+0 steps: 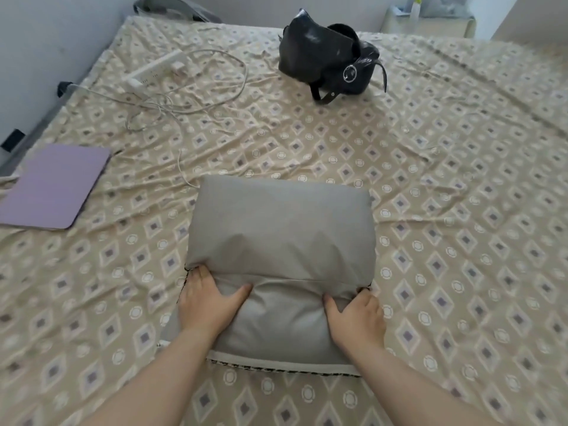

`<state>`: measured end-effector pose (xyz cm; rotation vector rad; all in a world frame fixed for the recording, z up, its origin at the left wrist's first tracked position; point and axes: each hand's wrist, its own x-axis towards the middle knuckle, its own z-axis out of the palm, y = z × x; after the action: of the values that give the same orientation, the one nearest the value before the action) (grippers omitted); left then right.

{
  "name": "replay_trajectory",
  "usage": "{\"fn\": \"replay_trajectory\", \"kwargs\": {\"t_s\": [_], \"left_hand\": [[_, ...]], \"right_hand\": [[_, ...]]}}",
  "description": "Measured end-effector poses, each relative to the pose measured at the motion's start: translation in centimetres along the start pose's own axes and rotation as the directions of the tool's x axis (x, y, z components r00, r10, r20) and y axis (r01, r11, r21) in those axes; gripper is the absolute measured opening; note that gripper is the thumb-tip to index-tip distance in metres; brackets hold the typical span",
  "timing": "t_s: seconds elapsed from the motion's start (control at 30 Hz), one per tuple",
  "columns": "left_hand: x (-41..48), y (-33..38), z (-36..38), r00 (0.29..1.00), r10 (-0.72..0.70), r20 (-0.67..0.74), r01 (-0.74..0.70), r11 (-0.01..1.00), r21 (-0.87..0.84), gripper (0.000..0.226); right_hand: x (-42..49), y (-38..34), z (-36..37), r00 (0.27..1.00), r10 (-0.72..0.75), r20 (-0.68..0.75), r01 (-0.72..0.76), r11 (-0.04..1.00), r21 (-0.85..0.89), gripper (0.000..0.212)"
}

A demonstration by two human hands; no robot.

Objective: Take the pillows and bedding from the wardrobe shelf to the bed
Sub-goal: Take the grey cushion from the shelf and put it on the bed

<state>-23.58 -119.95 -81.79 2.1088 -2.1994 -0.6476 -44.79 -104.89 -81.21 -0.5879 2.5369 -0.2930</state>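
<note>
A grey pillow [281, 232] lies on the bed [461, 210], which is covered by a beige sheet with a diamond pattern. A second grey cushion with a black-and-white trimmed edge sits under the pillow's near end. My left hand [209, 302] grips the pillow's near left side, fingers pressed into the fabric. My right hand [356, 315] grips its near right side the same way. Both forearms reach in from the bottom edge. The wardrobe is out of view.
A black handbag [329, 63] stands at the far middle of the bed. A white power strip [156, 69] with tangled white cables lies at the far left. A purple tablet case [55, 189] rests at the left edge. A pale nightstand [430, 23] stands beyond the bed.
</note>
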Motion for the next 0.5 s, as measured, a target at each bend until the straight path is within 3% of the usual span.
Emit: {"fn": "replay_trajectory", "kwargs": {"t_s": [0.2, 0.3, 0.4, 0.5], "left_hand": [[-0.6, 0.6, -3.4, 0.98, -0.027, 0.196, 0.025, 1.0, 0.011, 0.119], [-1.5, 1.3, -7.3, 0.958, -0.01, 0.285, 0.025, 0.998, -0.05, 0.104], [-2.7, 3.3, -13.0, 0.972, 0.081, 0.22, -0.053, 0.99, -0.13, 0.077], [-3.7, 6.1, -20.2, 0.984, 0.122, 0.131, -0.095, 0.976, -0.198, 0.077]], "right_hand": [[-0.1, -0.7, -2.4, 0.985, 0.054, 0.166, -0.058, 0.998, 0.017, 0.084], [-1.1, -2.2, -6.2, 0.977, 0.074, 0.2, -0.082, 0.996, 0.03, 0.078], [-2.8, -5.7, -11.4, 0.984, -0.046, 0.174, 0.036, 0.997, 0.061, 0.07], [-5.6, -10.7, -18.1, 0.968, -0.221, 0.119, 0.201, 0.966, 0.164, 0.069]]}}
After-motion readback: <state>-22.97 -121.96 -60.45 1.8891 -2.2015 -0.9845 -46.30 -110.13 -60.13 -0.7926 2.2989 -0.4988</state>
